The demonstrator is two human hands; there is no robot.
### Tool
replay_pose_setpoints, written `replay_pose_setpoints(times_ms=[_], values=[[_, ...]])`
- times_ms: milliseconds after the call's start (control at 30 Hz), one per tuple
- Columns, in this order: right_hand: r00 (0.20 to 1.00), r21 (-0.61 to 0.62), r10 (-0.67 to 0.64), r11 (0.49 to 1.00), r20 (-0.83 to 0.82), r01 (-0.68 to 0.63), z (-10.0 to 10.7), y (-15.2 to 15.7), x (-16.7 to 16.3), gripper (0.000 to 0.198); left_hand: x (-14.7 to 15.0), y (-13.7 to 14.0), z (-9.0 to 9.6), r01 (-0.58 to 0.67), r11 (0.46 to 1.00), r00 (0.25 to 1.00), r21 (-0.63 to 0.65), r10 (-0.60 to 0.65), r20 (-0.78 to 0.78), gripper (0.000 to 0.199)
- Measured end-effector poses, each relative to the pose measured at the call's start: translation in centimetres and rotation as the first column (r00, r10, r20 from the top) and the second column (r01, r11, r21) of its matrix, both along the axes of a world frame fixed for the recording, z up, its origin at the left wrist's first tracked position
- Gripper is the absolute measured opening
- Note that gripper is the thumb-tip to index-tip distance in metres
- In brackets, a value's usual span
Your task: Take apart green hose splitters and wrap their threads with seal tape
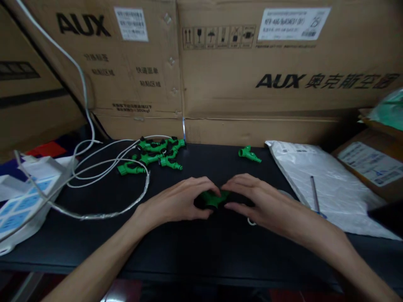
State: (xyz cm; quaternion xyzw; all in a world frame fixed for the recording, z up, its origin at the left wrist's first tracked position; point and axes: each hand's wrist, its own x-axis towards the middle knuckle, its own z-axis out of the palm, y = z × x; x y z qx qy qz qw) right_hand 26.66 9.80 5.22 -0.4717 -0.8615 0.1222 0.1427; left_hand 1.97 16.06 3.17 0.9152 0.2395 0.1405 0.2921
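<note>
Both hands meet at the middle of the black desk [195, 247]. The left hand [179, 201] is curled, fingers bent over a green plastic fitting [214, 198], thumb tucked under at its near side. The right hand [252, 197] comes in from the other side, fingers arched, fingertips touching the same fitting, so the piece is gripped between the two hands, low over the desk and mostly covered; only a green sliver shows between the fingers. How tight the grip is, I cannot tell.

Out from there: one single green fitting [249, 154] lies alone toward the back of the desk, well apart from the hands. Back left, a pile of green fittings [154, 155] sits tangled together; an exact count is not possible, several at least. White cables [103, 167] loop beside and through that pile.

Far left, a white packet with blue labels [22, 197]. On the right, a white plastic mailer bag [321, 188] with one pen [315, 195] lying on it. Behind everything, cardboard boxes [252, 63] printed AUX form the backdrop.
</note>
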Motion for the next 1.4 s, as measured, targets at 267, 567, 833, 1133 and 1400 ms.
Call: replay_pose_setpoints(times_ms=[267,567,833,1133,1400], values=[[0.986,-0.292,-0.108,0.954,-0.129,0.066,-1.9,3.5,-2.0,0.051,-0.2,1.4,-0.1,-0.111,0.99,0.926,-0.092,0.136,0.353,0.01],[0.919,-0.195,-0.086,0.981,-0.385,0.01,-2.3,3.5,-2.6,0.03,-0.5,2.1,0.1,-0.135,0.985,0.884,-0.112,0.17,0.435,0.023],[0.894,-0.196,-0.142,0.979,-0.425,0.062,-2.1,3.4,-4.0,0.024,-0.6,2.1,-0.3,-0.106,0.992,0.891,-0.072,0.127,0.436,0.031],[0.868,-0.124,-0.168,0.985,-0.468,0.124,-1.8,3.3,-4.7,0.011,-0.2,1.5,-0.3,-0.284,0.957,0.872,0.061,0.232,0.431,0.029],[0.828,-0.18,-0.255,0.965,-0.499,0.189,-2.4,3.6,-4.4,0.018,-0.7,1.4,0.7,-0.429,0.891,0.803,0.148,0.301,0.515,0.018]])
